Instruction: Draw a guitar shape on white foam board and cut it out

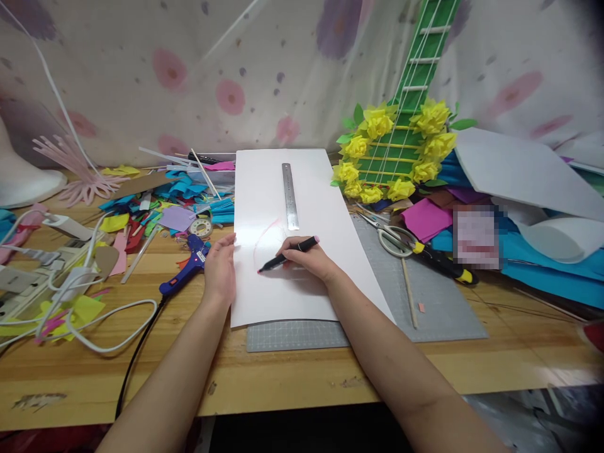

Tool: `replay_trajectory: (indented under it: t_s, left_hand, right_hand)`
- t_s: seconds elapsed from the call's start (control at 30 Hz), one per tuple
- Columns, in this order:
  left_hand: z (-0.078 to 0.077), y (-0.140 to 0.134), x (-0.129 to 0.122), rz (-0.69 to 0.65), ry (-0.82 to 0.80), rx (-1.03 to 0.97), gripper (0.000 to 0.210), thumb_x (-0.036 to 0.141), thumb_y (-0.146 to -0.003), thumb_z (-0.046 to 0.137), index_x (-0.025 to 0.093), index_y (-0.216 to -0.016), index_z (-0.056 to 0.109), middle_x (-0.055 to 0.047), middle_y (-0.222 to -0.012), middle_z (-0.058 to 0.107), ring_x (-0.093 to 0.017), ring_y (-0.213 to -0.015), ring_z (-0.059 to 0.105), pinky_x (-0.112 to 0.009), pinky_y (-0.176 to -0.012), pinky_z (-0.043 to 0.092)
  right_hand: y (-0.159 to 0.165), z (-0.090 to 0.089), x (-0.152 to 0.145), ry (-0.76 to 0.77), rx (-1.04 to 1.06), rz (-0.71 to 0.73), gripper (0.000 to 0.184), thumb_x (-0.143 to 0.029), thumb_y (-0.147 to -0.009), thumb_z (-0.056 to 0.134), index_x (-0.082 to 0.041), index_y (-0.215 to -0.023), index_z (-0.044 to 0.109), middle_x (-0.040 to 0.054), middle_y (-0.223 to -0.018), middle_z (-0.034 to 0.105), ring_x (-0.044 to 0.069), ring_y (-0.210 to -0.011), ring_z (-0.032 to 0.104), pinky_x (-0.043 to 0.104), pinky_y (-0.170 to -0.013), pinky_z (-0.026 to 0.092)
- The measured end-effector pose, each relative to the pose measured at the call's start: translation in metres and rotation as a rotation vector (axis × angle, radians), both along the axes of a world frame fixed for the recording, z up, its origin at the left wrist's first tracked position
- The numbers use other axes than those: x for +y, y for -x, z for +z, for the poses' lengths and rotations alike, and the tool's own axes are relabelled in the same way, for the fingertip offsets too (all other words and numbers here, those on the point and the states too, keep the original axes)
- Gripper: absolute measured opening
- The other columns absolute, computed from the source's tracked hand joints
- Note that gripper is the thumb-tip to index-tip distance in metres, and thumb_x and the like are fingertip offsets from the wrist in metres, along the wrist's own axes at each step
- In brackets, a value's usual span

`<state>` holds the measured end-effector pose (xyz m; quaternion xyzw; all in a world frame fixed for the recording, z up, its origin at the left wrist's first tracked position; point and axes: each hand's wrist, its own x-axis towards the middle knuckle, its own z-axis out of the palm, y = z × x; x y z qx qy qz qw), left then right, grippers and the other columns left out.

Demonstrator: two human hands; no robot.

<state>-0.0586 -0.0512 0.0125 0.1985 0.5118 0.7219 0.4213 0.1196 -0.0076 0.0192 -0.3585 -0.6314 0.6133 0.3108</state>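
White paperboard [259,189], bearing a steel ruler [290,198] and a faint pink arc [262,232], lies on a grey cutting mat [443,308]. The right hand [307,257] pinches a black marker [306,245], tip down; the left hand [220,270], fingers loosely extended, rests at the paperboard's left edge.

Left forearm [177,368], bare: we are angling it inward over the table's [283,384] front edge. Left hand [220,270]: we are extending its fingers toward the back edge. Right forearm [387,346], bare: we are slanting it likewise. Right hand [309,259]: we are curling fingers and thumb into a pinch.
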Motion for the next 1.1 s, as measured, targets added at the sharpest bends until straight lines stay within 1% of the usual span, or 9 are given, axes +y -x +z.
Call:
replay_trajectory:
  t_s: [0.1,0.23,0.37,0.5,0.63,0.73,0.9,0.97,1.1]
  left_hand:
    - [0.0,0.0,0.0,-0.001,0.002,-0.001,0.014,0.015,-0.056,0.055,0.019,-0.068,0.061,-0.002,-0.082,0.063,-0.018,-0.097,0.058,-0.03,-0.086,0.044]
    - [0.0,0.0,0.0,0.008,-0.002,0.004,0.01,0.014,-0.057,0.055,0.02,-0.065,0.058,-0.001,-0.082,0.063,-0.017,-0.098,0.058,-0.03,-0.086,0.044]
    - [0.001,-0.001,0.001,0.019,0.018,-0.006,0.013,0.013,-0.056,0.055,0.019,-0.067,0.059,-0.001,-0.082,0.064,-0.017,-0.097,0.058,-0.028,-0.085,0.044]
    - [0.0,-0.001,0.001,0.021,0.011,-0.018,0.014,0.013,-0.056,0.055,0.018,-0.068,0.059,0.0,-0.081,0.063,-0.015,-0.094,0.058,-0.027,-0.084,0.044]
    - [0.0,-0.001,0.0,0.004,0.005,-0.018,0.014,0.014,-0.055,0.057,0.018,-0.068,0.059,0.0,-0.08,0.063,-0.016,-0.094,0.058,-0.027,-0.083,0.045]
    - [0.0,0.0,-0.001,-0.002,0.001,-0.015,0.015,0.014,-0.055,0.057,0.018,-0.069,0.058,0.0,-0.079,0.063,-0.016,-0.094,0.058,-0.028,-0.082,0.045]
    - [0.0,0.0,0.001,0.008,0.001,-0.003,0.013,0.014,-0.055,0.056,0.018,-0.067,0.058,0.0,-0.08,0.062,-0.016,-0.094,0.058,-0.028,-0.083,0.045]
    - [0.0,0.0,0.001,0.012,0.005,-0.001,0.013,0.014,-0.055,0.056,0.018,-0.067,0.058,0.0,-0.081,0.062,-0.016,-0.094,0.058,-0.028,-0.083,0.044]
    - [0.0,0.0,0.001,0.011,0.008,-0.018,0.015,0.014,-0.053,0.057,0.018,-0.067,0.059,0.0,-0.079,0.062,-0.015,-0.089,0.058,-0.026,-0.078,0.045]
  right_hand:
    - [-0.003,0.0,0.003,0.045,0.065,0.033,0.013,-0.025,-0.066,0.054,-0.017,-0.062,0.063,0.0,-0.057,0.06,0.012,-0.052,0.055,0.026,-0.055,0.038]
    - [-0.002,0.0,0.002,-0.01,0.045,-0.015,0.013,-0.027,-0.07,0.055,-0.018,-0.073,0.065,-0.0008,-0.059,0.06,0.011,-0.056,0.053,0.024,-0.054,0.035]
    - [0.0,-0.001,0.001,-0.027,-0.041,-0.017,0.015,-0.028,-0.073,0.055,-0.02,-0.08,0.065,-0.0003,-0.065,0.064,0.01,-0.06,0.051,0.023,-0.056,0.037]
    - [-0.004,-0.002,0.004,0.037,-0.016,0.063,0.011,-0.023,-0.067,0.056,-0.017,-0.069,0.065,0.001,-0.062,0.062,0.012,-0.06,0.055,0.025,-0.057,0.042]
    - [-0.01,-0.003,0.009,0.122,0.061,0.135,0.013,-0.021,-0.058,0.052,-0.015,-0.057,0.063,0.0022,-0.058,0.061,0.012,-0.048,0.053,0.026,-0.047,0.041]
    - [-0.011,-0.003,0.01,0.12,0.109,0.135,0.013,-0.022,-0.058,0.051,-0.015,-0.056,0.063,0.0018,-0.056,0.06,0.012,-0.046,0.051,0.025,-0.045,0.04]
    - [-0.007,-0.002,0.008,0.091,0.075,0.142,0.011,-0.022,-0.063,0.056,-0.015,-0.065,0.065,0.0018,-0.066,0.062,0.012,-0.057,0.056,0.026,-0.055,0.045]
    - [-0.006,0.0,0.007,0.094,0.057,0.15,0.01,-0.021,-0.062,0.056,-0.015,-0.064,0.064,0.0015,-0.066,0.062,0.012,-0.057,0.056,0.026,-0.056,0.045]
    - [-0.008,0.003,0.008,0.123,0.017,0.19,0.01,-0.022,-0.056,0.054,-0.015,-0.057,0.062,0.001,-0.059,0.061,0.011,-0.048,0.053,0.024,-0.047,0.041]
